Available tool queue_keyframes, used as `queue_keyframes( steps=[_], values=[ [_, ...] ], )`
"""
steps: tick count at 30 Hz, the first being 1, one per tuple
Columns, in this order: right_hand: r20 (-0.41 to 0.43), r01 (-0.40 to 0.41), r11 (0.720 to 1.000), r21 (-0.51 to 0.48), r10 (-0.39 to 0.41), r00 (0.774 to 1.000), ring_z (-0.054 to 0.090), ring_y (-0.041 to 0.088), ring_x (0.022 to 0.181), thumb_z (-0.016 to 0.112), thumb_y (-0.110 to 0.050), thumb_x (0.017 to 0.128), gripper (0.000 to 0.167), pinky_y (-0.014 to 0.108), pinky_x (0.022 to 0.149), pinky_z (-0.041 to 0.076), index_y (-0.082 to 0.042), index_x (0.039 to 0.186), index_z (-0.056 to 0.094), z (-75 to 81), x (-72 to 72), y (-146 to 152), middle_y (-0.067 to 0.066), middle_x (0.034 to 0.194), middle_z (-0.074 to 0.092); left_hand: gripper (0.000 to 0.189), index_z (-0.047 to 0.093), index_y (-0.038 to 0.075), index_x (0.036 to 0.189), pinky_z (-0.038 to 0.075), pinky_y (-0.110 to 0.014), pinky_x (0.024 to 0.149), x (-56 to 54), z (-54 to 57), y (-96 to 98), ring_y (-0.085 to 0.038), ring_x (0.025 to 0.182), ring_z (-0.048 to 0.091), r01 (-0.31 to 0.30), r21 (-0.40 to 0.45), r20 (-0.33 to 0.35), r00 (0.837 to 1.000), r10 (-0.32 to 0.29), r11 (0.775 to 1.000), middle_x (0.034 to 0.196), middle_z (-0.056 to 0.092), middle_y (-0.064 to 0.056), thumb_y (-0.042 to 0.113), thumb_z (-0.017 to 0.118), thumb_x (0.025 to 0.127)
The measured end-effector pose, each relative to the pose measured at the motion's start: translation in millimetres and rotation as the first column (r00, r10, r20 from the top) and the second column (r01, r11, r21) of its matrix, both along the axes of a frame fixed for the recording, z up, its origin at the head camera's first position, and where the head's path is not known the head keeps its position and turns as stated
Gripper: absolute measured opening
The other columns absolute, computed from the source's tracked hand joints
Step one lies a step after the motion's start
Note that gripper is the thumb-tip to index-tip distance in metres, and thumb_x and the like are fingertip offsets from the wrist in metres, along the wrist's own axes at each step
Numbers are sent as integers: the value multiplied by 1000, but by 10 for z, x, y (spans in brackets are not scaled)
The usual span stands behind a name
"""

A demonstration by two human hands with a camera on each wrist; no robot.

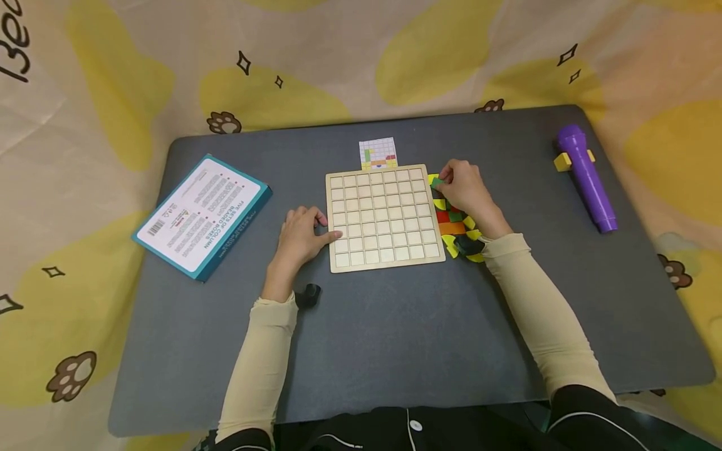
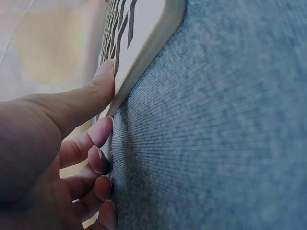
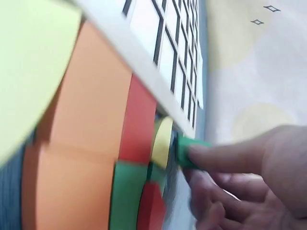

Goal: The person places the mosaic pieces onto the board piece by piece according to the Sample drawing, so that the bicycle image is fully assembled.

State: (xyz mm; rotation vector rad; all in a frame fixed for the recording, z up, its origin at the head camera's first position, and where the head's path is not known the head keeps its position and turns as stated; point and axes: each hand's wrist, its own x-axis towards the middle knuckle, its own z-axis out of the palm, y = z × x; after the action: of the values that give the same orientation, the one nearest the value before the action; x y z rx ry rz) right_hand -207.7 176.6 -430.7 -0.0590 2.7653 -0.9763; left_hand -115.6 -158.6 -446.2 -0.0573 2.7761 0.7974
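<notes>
A wooden board with a grid of square cells lies flat in the middle of the table. My left hand holds its left edge, thumb on the rim and fingertips low against the side. Beyond the board's far right corner, my right hand pinches a small green block between thumb and fingers. Under and beside that hand, along the board's right edge, lie loose coloured pieces, among them an orange block, a red block and a yellow curved piece. The right forearm covers part of this heap.
A small pattern card lies at the board's far edge. To the left is a teal and white box. A purple microphone-shaped toy rests on a yellow block at the right. Patterned cloth hangs behind the table.
</notes>
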Motion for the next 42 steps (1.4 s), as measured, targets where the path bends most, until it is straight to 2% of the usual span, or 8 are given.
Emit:
queue_keyframes(
  steps=[4,7,13,18,23,31,38,42],
  values=[
    [-117,40,998,-50,-46,992,57,32,82,67,-10,103,13,39,71,45,1,110,67,-14,19,-151,18,100,63,41,59,9,108,33,-48,93,0,8,3,-32,107,40,-1,-2,7,1000,1,1000,109,50,-13,43,79,96],
    [-154,10,995,-95,-25,988,58,31,83,68,-11,103,11,39,73,45,-1,107,69,-16,22,-332,18,98,67,41,58,9,108,32,-48,93,-1,14,8,-32,107,40,0,-4,16,1000,0,1000,109,49,-13,43,79,97],
    [-152,-131,981,-145,108,982,64,29,88,73,-11,101,9,39,81,50,-1,102,74,-14,10,-774,17,97,72,41,58,10,109,32,-47,93,-6,29,3,-31,107,39,2,-3,28,1000,-1,1000,110,49,-13,43,79,97],
    [-136,-234,954,-187,211,968,64,23,83,74,-9,99,8,32,78,48,-2,98,74,-52,-4,-1107,14,92,72,41,59,9,109,33,-48,93,-12,23,-17,-32,109,40,-2,-10,36,999,3,1000,110,49,-13,44,78,97],
    [-93,-291,930,-226,277,956,62,20,81,73,-9,100,7,29,75,48,-2,98,73,-97,10,-1303,12,92,71,42,59,10,110,33,-48,94,-21,7,-30,-32,109,40,2,-20,46,999,-1,1000,111,49,-13,44,78,97],
    [-78,-302,938,-170,292,953,59,19,78,75,-12,100,8,30,73,45,-6,94,74,-115,17,-1388,8,87,68,41,59,10,110,32,-46,93,-16,24,-7,-31,108,39,-3,-9,48,999,3,1000,108,48,-12,42,79,96],
    [-75,-331,938,-103,325,943,62,22,88,77,-14,98,8,34,80,49,-6,95,77,-148,14,-1406,9,98,68,41,59,9,110,32,-45,91,-16,13,-9,-31,107,40,-2,-6,43,999,2,1000,109,49,-12,42,79,96],
    [-90,-321,945,-56,316,945,63,22,88,78,-16,98,9,37,79,50,-9,92,79,-159,21,-1412,8,99,68,41,58,10,110,32,-46,92,-19,19,-7,-31,107,39,-3,-1,49,999,3,1000,111,49,-12,42,79,96]
  ],
)
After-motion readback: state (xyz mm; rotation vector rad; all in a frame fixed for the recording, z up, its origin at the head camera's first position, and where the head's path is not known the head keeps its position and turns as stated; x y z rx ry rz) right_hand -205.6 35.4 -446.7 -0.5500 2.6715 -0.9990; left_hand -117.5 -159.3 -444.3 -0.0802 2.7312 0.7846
